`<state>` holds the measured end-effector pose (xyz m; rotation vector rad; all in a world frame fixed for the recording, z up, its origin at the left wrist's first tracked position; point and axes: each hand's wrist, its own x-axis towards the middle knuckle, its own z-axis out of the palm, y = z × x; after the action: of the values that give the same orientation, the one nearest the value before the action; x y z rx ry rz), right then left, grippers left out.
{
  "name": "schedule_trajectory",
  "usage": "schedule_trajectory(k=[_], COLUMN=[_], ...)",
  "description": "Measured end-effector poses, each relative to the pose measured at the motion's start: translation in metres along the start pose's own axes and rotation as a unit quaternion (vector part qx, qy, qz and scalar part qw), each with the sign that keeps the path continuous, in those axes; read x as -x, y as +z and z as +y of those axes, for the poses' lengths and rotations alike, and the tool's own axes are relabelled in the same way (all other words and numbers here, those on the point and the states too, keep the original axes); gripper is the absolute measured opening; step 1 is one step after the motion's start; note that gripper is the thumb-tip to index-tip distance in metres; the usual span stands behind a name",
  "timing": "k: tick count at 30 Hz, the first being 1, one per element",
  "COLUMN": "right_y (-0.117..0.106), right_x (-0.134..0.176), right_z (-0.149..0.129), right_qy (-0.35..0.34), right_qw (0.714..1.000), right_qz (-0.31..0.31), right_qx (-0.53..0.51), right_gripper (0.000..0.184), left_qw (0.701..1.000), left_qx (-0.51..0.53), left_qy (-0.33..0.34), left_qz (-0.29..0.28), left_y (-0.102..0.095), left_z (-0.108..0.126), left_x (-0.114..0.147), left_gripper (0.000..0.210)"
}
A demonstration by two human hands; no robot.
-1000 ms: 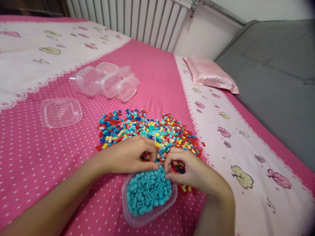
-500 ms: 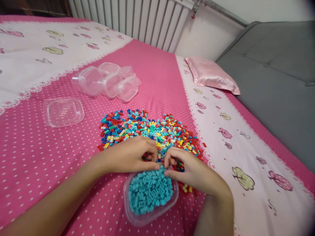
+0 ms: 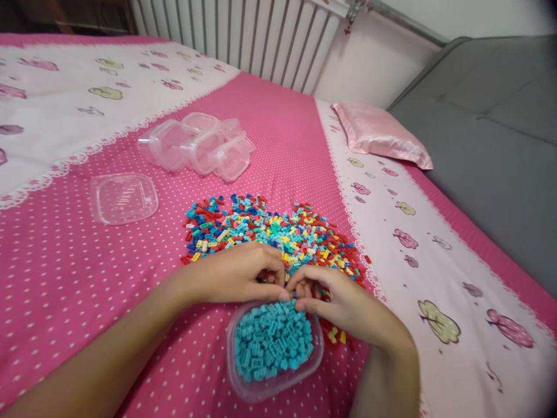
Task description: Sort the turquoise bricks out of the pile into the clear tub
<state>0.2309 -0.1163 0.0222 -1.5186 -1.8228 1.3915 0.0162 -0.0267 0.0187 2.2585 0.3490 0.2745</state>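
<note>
A clear plastic container [image 3: 232, 380] full of turquoise toy bricks [image 3: 272, 342] sits on the bed in front of me. Over its far rim, my left hand [image 3: 248, 273] is curled, thumb and fingers drawn together. My right hand [image 3: 324, 293] meets it there with bent fingers, the two sets of fingertips almost touching. Whatever lies between the fingertips is too small and too covered to make out. Just beyond both hands spreads a pile of mixed toy bricks [image 3: 261, 229] in red, blue, yellow, green and turquoise, partly hidden by them.
Several clear empty containers [image 3: 204, 151] lie heaped farther back on the pink dotted bedspread [image 3: 278, 122]. A clear lid [image 3: 125, 198] rests to the left. At the right are a pink pillow [image 3: 380, 136] and a grey headboard [image 3: 487, 128]; a white radiator [image 3: 243, 40] stands behind.
My right hand's fingers have moved closer to my left fingertips. The whole view has shifted slightly, so everything appears a little farther right. The container and pile look otherwise the same.
</note>
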Motion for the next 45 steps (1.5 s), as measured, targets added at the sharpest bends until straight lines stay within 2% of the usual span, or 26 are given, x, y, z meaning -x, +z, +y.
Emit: schedule_trajectory(k=[3,5,9,12,15,17,20,24,29,31,37,45], right_y=[0.002,0.002,0.002,0.002,0.001,0.0,0.0,0.003,0.004,0.004,0.0,0.0], right_x=[0.0,0.001,0.002,0.002,0.002,0.003,0.003,0.002,0.001,0.002,0.002,0.002], right_z=[0.0,0.0,0.002,0.003,0.004,0.004,0.008,0.012,0.007,0.004,-0.002,0.009], right_qy=[0.008,0.011,0.008,0.007,0.002,-0.006,-0.013,0.01,0.03,0.03,0.044,0.038], right_qw=[1.0,1.0,1.0,0.999,0.998,0.998,0.999,0.999,0.997,0.997,0.998,0.998], right_qz=[-0.004,-0.012,-0.019,-0.023,-0.03,-0.034,-0.034,-0.036,-0.049,-0.051,-0.053,-0.051], right_qx=[0.001,-0.001,0.01,0.034,0.053,0.047,0.024,0.035,0.05,0.041,0.012,0.025], right_gripper=[0.008,0.008,0.012,0.013,0.013,0.016,0.023,0.023,0.019,0.02,0.033,0.023], left_qw=[0.999,0.99,0.944,0.917,0.898,0.896,0.908,0.92,0.954,0.96,0.958,0.961], left_qx=[-0.036,-0.094,-0.192,-0.221,-0.222,-0.214,-0.21,-0.205,-0.16,-0.147,-0.157,-0.163], left_qy=[-0.027,-0.067,-0.17,-0.214,-0.224,-0.218,-0.209,-0.23,-0.227,-0.221,-0.231,-0.209], left_qz=[0.03,0.085,0.206,0.254,0.308,0.324,0.298,0.241,0.115,0.09,0.069,0.075], left_y=[-0.015,-0.029,-0.051,-0.055,-0.053,-0.05,-0.049,-0.051,-0.052,-0.05,-0.046,-0.047], left_z=[-0.006,-0.014,-0.028,-0.03,-0.026,-0.024,-0.025,-0.029,-0.033,-0.035,-0.036,-0.031], left_x=[0.008,0.017,0.035,0.041,0.039,0.037,0.037,0.042,0.045,0.044,0.043,0.041], left_gripper=[0.024,0.027,0.025,0.023,0.021,0.02,0.018,0.015,0.009,0.006,0.004,0.01])
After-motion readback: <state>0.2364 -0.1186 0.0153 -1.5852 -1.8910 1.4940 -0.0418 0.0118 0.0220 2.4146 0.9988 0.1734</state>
